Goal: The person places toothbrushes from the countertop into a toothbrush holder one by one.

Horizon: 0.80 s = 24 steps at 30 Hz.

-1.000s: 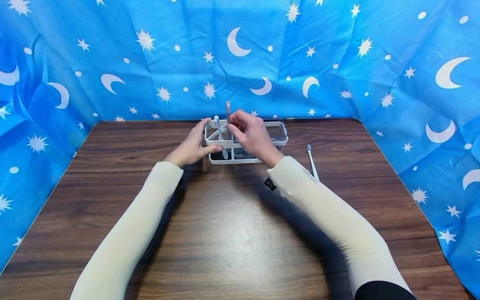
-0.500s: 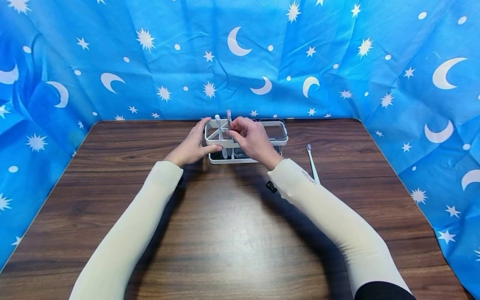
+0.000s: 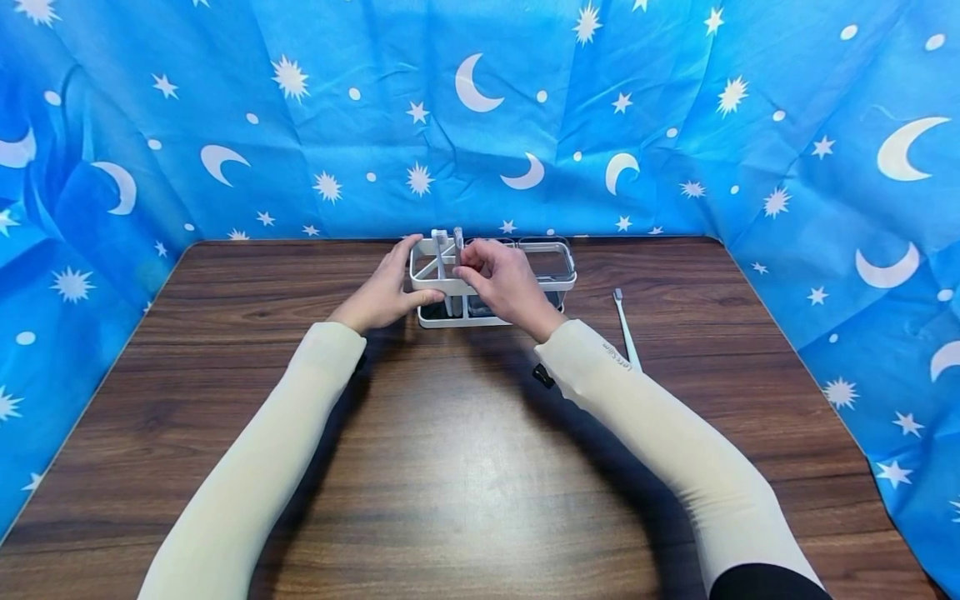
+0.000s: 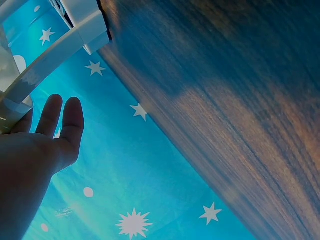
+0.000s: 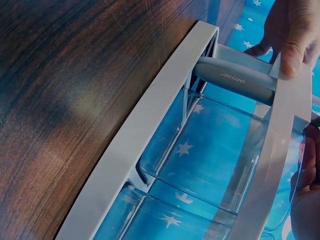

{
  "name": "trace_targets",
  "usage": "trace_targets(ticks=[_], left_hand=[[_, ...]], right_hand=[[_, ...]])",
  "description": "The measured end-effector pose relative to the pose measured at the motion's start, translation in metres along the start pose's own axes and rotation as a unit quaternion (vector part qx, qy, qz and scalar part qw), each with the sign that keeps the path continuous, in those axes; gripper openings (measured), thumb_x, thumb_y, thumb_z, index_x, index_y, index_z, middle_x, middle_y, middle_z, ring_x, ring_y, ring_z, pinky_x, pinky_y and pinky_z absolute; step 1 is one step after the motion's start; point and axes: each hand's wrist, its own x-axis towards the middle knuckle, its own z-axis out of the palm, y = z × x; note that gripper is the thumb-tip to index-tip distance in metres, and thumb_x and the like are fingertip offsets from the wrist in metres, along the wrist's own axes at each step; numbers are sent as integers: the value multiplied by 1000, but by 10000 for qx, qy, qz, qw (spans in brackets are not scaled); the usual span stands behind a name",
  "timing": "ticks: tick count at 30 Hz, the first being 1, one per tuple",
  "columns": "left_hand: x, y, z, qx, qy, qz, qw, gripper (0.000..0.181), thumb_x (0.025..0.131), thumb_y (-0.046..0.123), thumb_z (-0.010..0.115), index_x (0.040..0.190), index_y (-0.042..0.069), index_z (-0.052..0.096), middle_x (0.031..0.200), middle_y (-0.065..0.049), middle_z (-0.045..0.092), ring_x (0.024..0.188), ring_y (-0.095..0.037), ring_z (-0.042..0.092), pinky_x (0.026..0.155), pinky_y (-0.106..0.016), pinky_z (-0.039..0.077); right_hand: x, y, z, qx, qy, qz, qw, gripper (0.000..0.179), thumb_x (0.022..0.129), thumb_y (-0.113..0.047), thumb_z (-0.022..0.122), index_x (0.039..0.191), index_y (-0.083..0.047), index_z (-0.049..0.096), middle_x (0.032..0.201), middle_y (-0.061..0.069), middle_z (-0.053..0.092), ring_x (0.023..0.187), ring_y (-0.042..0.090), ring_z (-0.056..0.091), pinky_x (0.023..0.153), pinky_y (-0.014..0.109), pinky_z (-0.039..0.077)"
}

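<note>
Your right hand (image 3: pixel 498 275) has brought the brush (image 3: pixel 458 242) down: its head sits lower over the rack (image 3: pixel 457 287) than it did a second ago, now about level with its neighbour's. That suggests the brush is at or near the bottom of its slot, though your fingers hide the middle, so you can't confirm that it touches the base. The neighbour (image 3: pixel 440 243) has shifted too, turned and more upright, perhaps nudged as the brush went in. Your left hand (image 3: pixel 382 292) is where it was, thumb on the front rail and fingers round the left end, grasping the rack steady.

Your right thumb and fingers pinch the brush; they haven't released it. The brush is in the left part of the rack, just right of its neighbour. Its long axis runs nearly upright, head up, handle down; which way the bristles face is too small to tell.

The loose brush (image 3: pixel 627 333) lies on the table (image 3: pixel 480 467) right of the rack, head pointing away from you, handle end reaching your right sleeve (image 3: pixel 637 408).
</note>
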Motion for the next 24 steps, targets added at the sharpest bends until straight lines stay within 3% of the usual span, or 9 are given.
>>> trace_targets(ticks=[24], left_hand=[[-1,2,0,-45,-4,-48,10000,96,81,49,69,151,18,11,151,-14,19,134,-32,25,106,-53,25]], right_hand=[[-3,-1,-5,-11,-47,112,9999,20,88,-21,68,105,-12,67,97,-2,62,78,8,57,70,21,50]])
